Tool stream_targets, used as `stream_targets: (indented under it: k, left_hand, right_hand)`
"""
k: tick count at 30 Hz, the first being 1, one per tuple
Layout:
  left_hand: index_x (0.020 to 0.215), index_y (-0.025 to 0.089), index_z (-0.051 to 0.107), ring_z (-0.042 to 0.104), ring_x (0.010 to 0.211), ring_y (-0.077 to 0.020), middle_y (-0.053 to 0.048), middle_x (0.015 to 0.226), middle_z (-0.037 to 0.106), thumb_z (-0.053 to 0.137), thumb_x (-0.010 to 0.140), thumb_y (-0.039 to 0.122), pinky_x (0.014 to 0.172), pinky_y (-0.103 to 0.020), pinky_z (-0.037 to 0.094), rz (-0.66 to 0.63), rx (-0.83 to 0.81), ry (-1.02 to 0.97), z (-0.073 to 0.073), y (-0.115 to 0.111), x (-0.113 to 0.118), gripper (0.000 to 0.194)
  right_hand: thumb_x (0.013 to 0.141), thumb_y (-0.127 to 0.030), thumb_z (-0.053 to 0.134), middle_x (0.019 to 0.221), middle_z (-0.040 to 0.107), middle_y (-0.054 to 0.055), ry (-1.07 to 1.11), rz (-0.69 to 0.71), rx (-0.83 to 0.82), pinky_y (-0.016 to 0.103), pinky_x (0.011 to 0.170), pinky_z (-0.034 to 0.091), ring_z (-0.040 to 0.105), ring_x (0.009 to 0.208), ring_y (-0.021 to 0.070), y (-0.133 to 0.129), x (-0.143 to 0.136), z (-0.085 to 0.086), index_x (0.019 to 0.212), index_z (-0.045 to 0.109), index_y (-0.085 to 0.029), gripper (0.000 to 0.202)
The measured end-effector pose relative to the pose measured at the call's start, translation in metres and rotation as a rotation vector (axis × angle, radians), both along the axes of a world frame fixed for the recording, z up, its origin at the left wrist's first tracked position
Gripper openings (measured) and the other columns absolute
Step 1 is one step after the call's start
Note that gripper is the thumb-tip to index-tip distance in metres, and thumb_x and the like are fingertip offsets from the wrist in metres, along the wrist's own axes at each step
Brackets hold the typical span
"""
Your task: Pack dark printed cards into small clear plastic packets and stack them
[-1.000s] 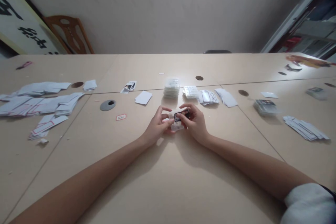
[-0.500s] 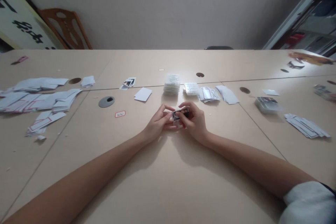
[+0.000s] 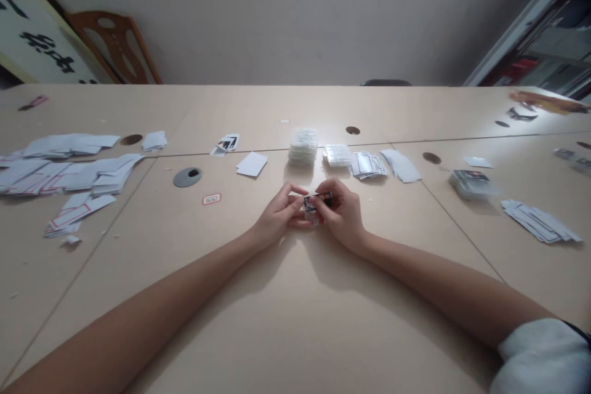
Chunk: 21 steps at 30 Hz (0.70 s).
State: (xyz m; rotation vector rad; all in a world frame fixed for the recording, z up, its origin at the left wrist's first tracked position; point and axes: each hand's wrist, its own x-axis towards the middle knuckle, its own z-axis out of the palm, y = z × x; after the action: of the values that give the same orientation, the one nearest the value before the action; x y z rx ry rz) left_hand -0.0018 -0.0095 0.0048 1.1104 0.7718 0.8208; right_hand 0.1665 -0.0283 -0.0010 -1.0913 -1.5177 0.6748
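Note:
Between my two hands is a small clear plastic case (image 3: 311, 216) with a dark printed card (image 3: 327, 199) at its upper part. My left hand (image 3: 280, 214) grips the case's left edge, thumb on the front and fingers around the far side and below. My right hand (image 3: 342, 212) pinches its right side, the thumb lying over the card. How far the card sits inside the case is hidden by my fingers. Just beyond my hands stand a tall stack of clear cases (image 3: 303, 148) and a lower stack of clear cases (image 3: 337, 156).
White cards (image 3: 252, 164) lie left of the stacks, with printed slips (image 3: 368, 165) and white slips (image 3: 401, 165) to the right. Paper piles (image 3: 69, 173) cover the far left. Further right are filled cases (image 3: 471, 184) and a fan of slips (image 3: 540, 221). A grey cable grommet (image 3: 188, 176) is set in the table.
Both hands stay almost in place around the case and card. The view has shifted very slightly; nothing else visibly moved.

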Motion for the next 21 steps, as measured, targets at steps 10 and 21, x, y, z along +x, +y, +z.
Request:
stream_targets:
  k: [10,21]
  left_hand:
    - [0.099,0.018,0.049,0.071,0.078,-0.0174,-0.003,0.090,0.067,0.073,0.080,0.047,0.073,-0.033,0.060,-0.023,0.021,0.006,0.0007,0.0010,-0.0003,0.042]
    - [0.097,0.019,0.047,0.072,0.075,-0.0174,-0.001,0.086,0.066,0.071,0.082,0.046,0.072,-0.033,0.061,-0.038,0.029,-0.002,-0.0004,0.0021,0.0000,0.040]
  right_hand:
    - [0.084,-0.022,0.062,0.064,0.055,-0.004,-0.010,0.000,0.004,0.025,0.049,0.042,0.052,0.053,0.0110,-0.0007,0.0000,0.0005,0.081,0.054,-0.022,0.009]
    - [0.083,-0.021,0.063,0.060,0.054,-0.005,-0.001,0.000,0.007,0.024,0.048,0.040,0.050,0.051,0.0105,-0.0003,-0.0007,0.0015,0.078,0.054,-0.022,0.011]
